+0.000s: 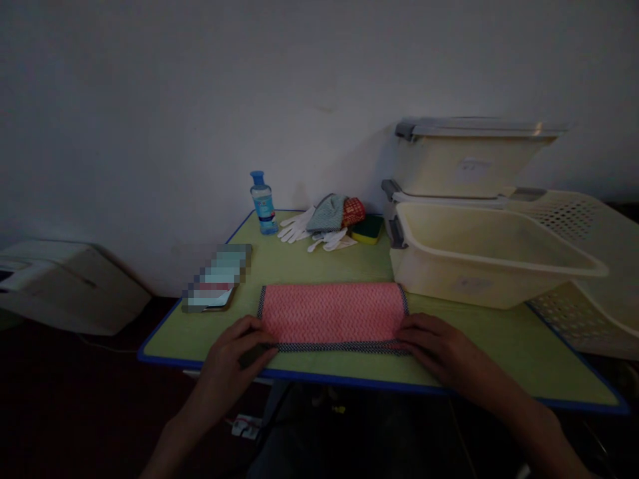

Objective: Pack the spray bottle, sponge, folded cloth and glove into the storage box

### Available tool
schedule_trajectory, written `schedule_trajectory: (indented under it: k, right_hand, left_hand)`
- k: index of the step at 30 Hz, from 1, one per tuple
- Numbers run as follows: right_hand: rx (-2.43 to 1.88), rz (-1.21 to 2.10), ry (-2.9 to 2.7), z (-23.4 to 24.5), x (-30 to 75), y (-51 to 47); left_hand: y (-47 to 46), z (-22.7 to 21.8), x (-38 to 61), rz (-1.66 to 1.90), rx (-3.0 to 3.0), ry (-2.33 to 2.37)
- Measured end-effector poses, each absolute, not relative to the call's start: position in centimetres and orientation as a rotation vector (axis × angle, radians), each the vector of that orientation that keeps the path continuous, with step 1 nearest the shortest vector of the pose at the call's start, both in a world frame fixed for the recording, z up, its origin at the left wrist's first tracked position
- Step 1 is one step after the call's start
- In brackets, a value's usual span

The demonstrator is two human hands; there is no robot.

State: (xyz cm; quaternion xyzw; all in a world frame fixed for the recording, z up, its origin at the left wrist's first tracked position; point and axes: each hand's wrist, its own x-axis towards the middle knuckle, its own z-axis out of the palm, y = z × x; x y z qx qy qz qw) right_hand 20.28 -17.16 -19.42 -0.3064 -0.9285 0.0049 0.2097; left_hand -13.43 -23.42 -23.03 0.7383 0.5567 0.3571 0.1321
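Note:
A pink cloth (332, 313) with a black-and-white checked border lies folded into a long rectangle near the front edge of the table. At its lower left corner, my left hand (234, 352) pinches the cloth between thumb and fingers. My right hand (436, 346) grips the lower right corner in the same way, fingers on top and thumb by the edge. Along the front, the border edges of the layers sit slightly apart towards the right.
The table (304, 366) has a blue rim. A blue bottle (264, 209), white gloves (297, 225), bundled cloths (327, 214) and a sponge (368, 229) stand at the back. A phone (214, 283) lies left. Cream bins (459, 273) and a perforated basket (566, 213) crowd the right.

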Motion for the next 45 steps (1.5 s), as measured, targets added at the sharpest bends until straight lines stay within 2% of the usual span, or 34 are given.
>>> schedule_trajectory:
  k: [5,25,33,45]
  right_hand:
    - [-0.853,-0.203,-2.592,-19.0,19.9,-17.8]
    - [-0.850,-0.548,-2.563,-19.4,20.1,-19.8]
    - [-0.861,-0.470,-2.604,-19.4,20.2,-20.4]
    - [-0.890,-0.523,-2.539,-20.4,20.6,-20.5]
  left_hand:
    - [-23.5,-23.0,-13.4,1.014,2.124,1.615]
    - [-23.6,-22.7,-13.3,1.003,2.106,1.644]
    - [-23.7,-22.5,-13.2,1.003,2.109,1.683]
    - [-23.7,-22.9,-13.8,1.072,2.110,1.620]
